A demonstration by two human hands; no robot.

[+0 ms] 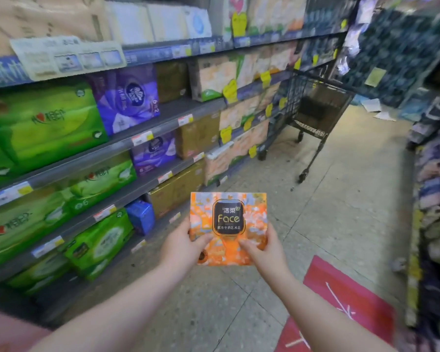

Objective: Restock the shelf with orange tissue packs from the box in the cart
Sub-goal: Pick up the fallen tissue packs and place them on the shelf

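Observation:
I hold an orange tissue pack point(228, 227) with a dark "Face" label out in front of me over the aisle floor. My left hand point(182, 243) grips its left edge, thumb on the front face. My right hand point(263, 247) grips its lower right edge, thumb also on the front. The shelf point(148, 146) runs along my left, stocked with green, purple and gold tissue packs; pale orange packs point(239, 146) sit farther down it. A dark wire cart point(313, 115) stands ahead by the shelf. I cannot see a box inside the cart.
A red floor sticker point(341, 308) lies at my lower right. Another rack of dark packaged goods point(432, 199) lines the right side of the aisle. Loose papers point(376, 109) lie on the floor beyond the cart. Open floor stretches between me and the cart.

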